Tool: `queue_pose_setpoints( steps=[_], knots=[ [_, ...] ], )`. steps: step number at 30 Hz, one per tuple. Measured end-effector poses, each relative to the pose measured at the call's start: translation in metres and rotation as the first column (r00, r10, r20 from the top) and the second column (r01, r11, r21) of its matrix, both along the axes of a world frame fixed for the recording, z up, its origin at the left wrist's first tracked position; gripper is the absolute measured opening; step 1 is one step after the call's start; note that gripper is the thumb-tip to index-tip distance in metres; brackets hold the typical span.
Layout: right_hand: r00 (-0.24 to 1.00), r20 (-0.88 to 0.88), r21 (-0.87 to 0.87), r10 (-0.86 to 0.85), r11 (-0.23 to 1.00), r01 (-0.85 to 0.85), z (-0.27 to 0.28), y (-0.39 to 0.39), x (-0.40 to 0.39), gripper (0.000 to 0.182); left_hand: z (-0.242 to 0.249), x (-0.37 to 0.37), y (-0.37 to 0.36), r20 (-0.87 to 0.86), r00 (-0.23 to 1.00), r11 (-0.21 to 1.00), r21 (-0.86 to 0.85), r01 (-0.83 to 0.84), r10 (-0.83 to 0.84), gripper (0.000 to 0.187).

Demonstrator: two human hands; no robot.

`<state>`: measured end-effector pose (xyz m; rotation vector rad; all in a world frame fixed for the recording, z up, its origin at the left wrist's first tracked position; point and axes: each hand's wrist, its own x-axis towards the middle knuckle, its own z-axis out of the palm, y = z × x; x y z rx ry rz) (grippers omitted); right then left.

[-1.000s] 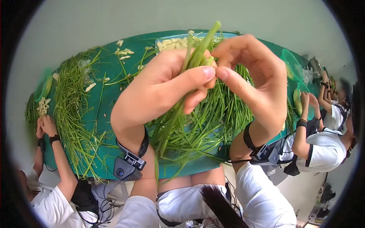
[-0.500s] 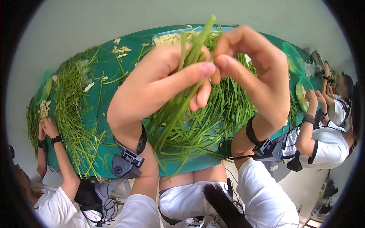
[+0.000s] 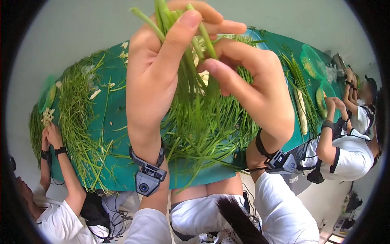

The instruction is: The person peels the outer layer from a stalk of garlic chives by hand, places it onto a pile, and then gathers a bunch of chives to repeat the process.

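Note:
My left hand (image 3: 156, 69) is raised over the table, its thumb and fingers closed round a bunch of green stalks (image 3: 187, 67) whose cut ends point up. Just beside it, my right hand (image 3: 252, 81) pinches one of the stalks between thumb and forefinger, below its tip. The long leaves of the bunch hang down over a large heap of green stalks (image 3: 219, 126). Behind my hands, a blue tray (image 3: 254, 35) shows in part, with pale pieces in it.
The green table (image 3: 118, 138) holds another green pile (image 3: 77, 122) at left and a pale cob-like item (image 3: 301, 112) on stalks at right. Green baskets (image 3: 313, 63) stand far right. Co-workers' hands (image 3: 52, 136) work at left; other people sit at right.
My left hand has moved up and opened out from its bent pose, still round the bunch. My right hand has shifted left and down to a stalk. The cob-like item at right is now uncovered.

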<state>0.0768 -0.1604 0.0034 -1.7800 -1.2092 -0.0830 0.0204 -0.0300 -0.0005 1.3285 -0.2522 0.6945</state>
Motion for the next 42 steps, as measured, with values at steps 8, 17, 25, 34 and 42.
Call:
queue_pose_setpoints(
  steps=[8, 17, 25, 34, 42],
  knots=[
    [0.916, -0.024, 0.375, -0.401, 0.845, 0.380, 0.011, -0.020, 0.010, 0.023, -0.009, 0.000, 0.031, 0.122, 0.990, 0.988, 0.144, 0.051, -0.068, 0.027],
    [0.711, -0.060, 0.853, -0.701, 0.334, 0.402, 0.014, -0.051, 0.020, 0.020, 0.001, -0.017, 0.039, -0.084, 0.950, 0.942, 0.182, -0.280, 0.299, 0.025],
    [0.795, -0.094, 0.704, -0.600, 0.524, 0.479, 0.012, -0.078, 0.046, 0.031, -0.001, -0.036, 0.075, -0.029, 0.873, 0.864, 0.161, -0.477, 0.487, 0.027],
    [0.554, 0.071, -0.001, -0.829, 0.556, 0.831, -0.036, -0.055, 0.114, 0.042, 0.002, -0.034, 0.059, -0.088, 0.909, 0.900, 0.208, -0.382, 0.406, 0.027],
    [0.964, -0.120, 0.056, -0.239, 0.967, 0.247, 0.000, -0.029, 0.044, 0.024, 0.003, -0.014, 0.022, -0.186, 0.971, 0.983, 0.138, -0.124, 0.149, 0.026]
  ],
)
